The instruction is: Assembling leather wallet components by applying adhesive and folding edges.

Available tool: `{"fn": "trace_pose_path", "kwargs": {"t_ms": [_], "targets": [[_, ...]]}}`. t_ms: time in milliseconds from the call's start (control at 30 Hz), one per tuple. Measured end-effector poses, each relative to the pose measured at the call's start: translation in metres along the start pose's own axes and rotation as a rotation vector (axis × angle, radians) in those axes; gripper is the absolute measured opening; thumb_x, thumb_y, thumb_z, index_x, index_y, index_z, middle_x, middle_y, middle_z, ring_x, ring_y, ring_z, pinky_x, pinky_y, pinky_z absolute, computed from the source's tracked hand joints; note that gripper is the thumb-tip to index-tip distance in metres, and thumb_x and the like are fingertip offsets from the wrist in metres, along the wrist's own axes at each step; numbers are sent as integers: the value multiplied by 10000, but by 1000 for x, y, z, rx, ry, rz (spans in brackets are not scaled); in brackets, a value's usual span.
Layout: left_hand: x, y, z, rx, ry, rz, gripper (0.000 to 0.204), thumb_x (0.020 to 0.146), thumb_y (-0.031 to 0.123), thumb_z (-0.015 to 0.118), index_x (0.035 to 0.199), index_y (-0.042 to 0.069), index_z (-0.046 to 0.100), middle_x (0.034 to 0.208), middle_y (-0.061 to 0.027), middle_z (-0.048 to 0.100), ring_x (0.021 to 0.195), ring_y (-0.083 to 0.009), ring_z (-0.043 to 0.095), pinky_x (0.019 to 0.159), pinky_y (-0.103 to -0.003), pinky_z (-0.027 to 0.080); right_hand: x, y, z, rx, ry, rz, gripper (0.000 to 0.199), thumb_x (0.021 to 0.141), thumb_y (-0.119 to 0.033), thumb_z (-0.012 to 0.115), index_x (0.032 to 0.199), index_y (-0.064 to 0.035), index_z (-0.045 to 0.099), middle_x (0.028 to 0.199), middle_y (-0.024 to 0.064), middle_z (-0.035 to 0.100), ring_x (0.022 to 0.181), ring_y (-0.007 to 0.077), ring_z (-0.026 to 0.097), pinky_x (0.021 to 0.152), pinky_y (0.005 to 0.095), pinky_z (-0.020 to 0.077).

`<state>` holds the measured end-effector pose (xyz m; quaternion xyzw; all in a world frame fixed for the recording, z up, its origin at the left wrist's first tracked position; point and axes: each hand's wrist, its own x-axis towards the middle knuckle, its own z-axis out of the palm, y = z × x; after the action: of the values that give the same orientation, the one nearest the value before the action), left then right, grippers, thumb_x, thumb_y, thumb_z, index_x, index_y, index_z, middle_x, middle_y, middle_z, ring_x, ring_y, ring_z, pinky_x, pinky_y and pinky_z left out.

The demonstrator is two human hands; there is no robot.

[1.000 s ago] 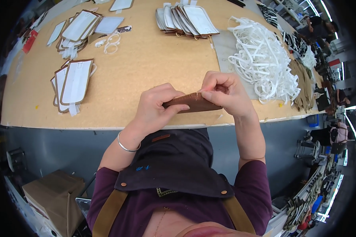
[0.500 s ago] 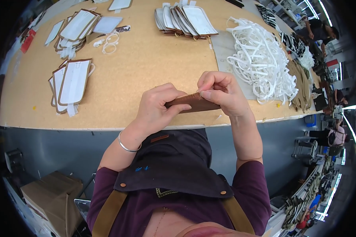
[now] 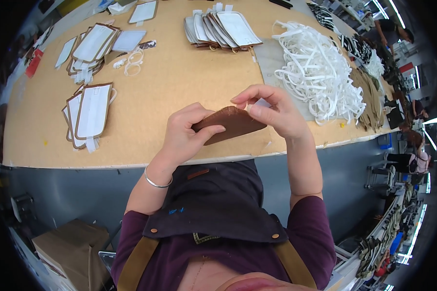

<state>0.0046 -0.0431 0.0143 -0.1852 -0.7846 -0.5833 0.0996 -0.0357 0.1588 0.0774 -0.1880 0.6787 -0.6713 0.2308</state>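
Observation:
A brown leather-like panel (image 3: 238, 121) is raised over the near edge of the table, its face tilted toward me. My left hand (image 3: 183, 133) is closed around the panel's left end, thumb on the front and fingers behind. At the upper right corner, the thumb and fingers of my right hand (image 3: 277, 110) pinch the edge. A whitish patch (image 3: 262, 103) shows behind that thumb; I cannot tell what it is. To the left lies a small stack of white panels with brown borders (image 3: 93, 110).
Farther back are more white, brown-edged panels (image 3: 94, 42) and a fanned stack (image 3: 235, 29). A large heap of white straps (image 3: 320, 72) covers the right side, beside tan strips (image 3: 368, 104). A thin cord loop (image 3: 134, 62) lies at the left. Other people are in the right background.
The brown panel has tipped so that more of its face shows. My right fingers have shifted slightly and spread a little at its corner; my left hand keeps its hold.

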Motion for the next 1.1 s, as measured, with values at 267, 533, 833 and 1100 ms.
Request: {"fn": "trace_pose_path", "kwargs": {"t_ms": [267,533,833,1100], "targets": [[2,7,0,-32,-20,10,177,659,56,748,815,16,673,623,-40,522,546,-134,471,500,-269,358,1,18,4,106,-37,-23,73,782,-70,673,737,-45,621,771,-15,563,729,64,511,648,209,390],[-4,3,-4,86,-37,38,162,631,3,740,717,-13,604,594,-49,470,535,-154,445,487,-274,362,13,24,15,-27,-134,-88,121,777,-165,704,791,-60,645,730,-39,578,616,27,428,536,205,347],[-21,16,-4,133,-55,118,146,639,58,718,721,21,603,657,-34,512,624,-168,468,597,-283,386,-1,30,-22,-125,62,-98,323,818,-280,662,1050,-61,614,899,7,611,730,62,513,634,224,433],[-8,14,2,567,94,609,367,676,18,607,1004,167,681,1199,-115,475,1055,-242,468,991,-402,329,-2,88,-9,473,197,-114,544,868,-127,587,1341,-52,330,990,75,613,879,117,587,736,270,497]]}}
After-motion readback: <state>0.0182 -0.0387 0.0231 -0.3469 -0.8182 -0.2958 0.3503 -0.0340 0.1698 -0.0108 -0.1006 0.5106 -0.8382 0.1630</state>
